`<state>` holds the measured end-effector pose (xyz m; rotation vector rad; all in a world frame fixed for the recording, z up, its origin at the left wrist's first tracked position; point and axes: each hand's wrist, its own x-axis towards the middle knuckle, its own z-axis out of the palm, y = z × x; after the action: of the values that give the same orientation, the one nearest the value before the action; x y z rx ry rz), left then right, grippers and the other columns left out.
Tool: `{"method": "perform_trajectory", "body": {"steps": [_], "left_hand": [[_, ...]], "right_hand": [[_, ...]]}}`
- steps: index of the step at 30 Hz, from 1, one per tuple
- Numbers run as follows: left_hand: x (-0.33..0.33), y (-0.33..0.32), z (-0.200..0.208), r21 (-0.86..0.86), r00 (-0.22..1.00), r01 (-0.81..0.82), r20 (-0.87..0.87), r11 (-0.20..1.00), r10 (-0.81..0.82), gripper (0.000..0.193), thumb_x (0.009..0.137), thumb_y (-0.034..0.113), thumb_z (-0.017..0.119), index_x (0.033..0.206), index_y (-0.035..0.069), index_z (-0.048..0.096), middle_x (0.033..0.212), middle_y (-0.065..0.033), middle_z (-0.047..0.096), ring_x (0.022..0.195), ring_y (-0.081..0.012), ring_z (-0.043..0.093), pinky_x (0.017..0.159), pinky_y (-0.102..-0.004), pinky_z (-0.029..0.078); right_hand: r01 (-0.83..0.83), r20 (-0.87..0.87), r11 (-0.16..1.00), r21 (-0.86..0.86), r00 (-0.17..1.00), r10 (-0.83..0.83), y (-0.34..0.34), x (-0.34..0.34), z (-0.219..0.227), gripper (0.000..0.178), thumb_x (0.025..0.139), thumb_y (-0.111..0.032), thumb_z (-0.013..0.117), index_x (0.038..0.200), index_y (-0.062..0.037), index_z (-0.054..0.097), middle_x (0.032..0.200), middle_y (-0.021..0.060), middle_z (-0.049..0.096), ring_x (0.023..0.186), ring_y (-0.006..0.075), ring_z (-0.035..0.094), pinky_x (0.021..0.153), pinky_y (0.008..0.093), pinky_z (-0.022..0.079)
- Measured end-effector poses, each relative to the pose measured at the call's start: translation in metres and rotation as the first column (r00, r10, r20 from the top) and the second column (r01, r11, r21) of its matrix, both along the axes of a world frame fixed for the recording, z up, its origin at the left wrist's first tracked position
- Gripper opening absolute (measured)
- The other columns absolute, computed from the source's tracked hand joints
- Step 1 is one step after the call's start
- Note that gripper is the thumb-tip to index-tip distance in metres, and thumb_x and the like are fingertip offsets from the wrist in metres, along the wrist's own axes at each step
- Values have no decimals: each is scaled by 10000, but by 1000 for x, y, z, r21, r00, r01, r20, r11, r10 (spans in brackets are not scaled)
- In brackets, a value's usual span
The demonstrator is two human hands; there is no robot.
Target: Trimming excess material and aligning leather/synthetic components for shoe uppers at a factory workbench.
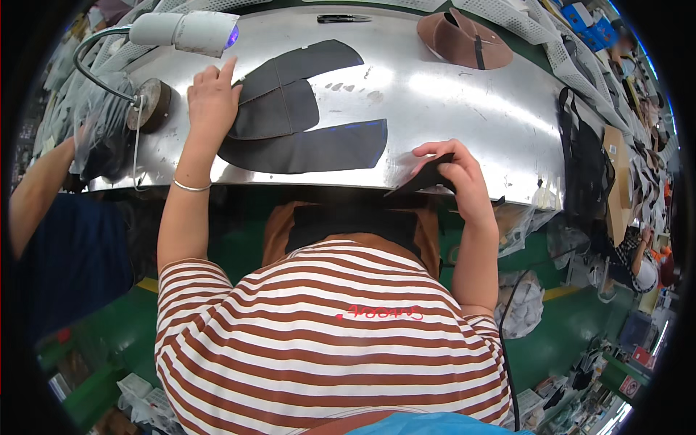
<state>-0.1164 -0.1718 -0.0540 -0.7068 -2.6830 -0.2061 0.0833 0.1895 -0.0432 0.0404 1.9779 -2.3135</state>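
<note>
A flat black shoe upper [297, 151] lies on the metal tabletop, its curved arms spread to the right. It has stitched seams, and a blue line runs along the lower arm's edge. My left hand [214, 98] rests at its left end, fingers stretched toward the lamp and thumb by the upper's edge; nothing shows in its grasp. Near the table's front edge, my right hand [464, 177] pinches a small black flat piece [424, 178] between thumb and fingers, tilted and partly over the edge.
A white lamp [181, 32] on a bent metal neck leans over from a round base [150, 105]. Black thread snips [344, 19] and a brown shaped upper [464, 40] lie at the back. Black strapped material [583, 156] hangs at right. Another person's arm [43, 192] is at far left.
</note>
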Motion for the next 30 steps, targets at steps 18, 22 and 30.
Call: {"method": "perform_trajectory", "body": {"steps": [18, 22, 30], "left_hand": [[81, 92, -28, 32, 970, 215, -126, 976, -209, 428, 724, 511, 668, 667, 116, 512, 556, -37, 523, 538, -221, 560, 463, -331, 434], [66, 58, -25, 9, 966, 216, -147, 976, -212, 440, 719, 497, 684, 654, 104, 497, 549, -52, 511, 524, -237, 561, 459, -343, 426], [53, 68, 16, 307, 713, 236, 590, 922, -379, 243, 842, 216, 657, 853, -3, 554, 705, -150, 566, 655, -292, 541, 625, -345, 436]], "right_hand": [[113, 154, 987, 117, 980, -130, -7, -1, -10, 161, 896, -58, 578, 1034, 27, 580, 903, 30, 645, 817, 69, 584, 747, 204, 464], [58, 187, 993, 106, 979, -77, -13, -10, -5, 167, 885, -71, 587, 1031, 10, 580, 877, 11, 635, 797, 49, 568, 736, 190, 454], [-67, 205, 976, 209, 979, 24, -20, -21, -4, 125, 863, -21, 580, 984, -14, 551, 837, -12, 597, 761, 26, 540, 676, 167, 432]]}}
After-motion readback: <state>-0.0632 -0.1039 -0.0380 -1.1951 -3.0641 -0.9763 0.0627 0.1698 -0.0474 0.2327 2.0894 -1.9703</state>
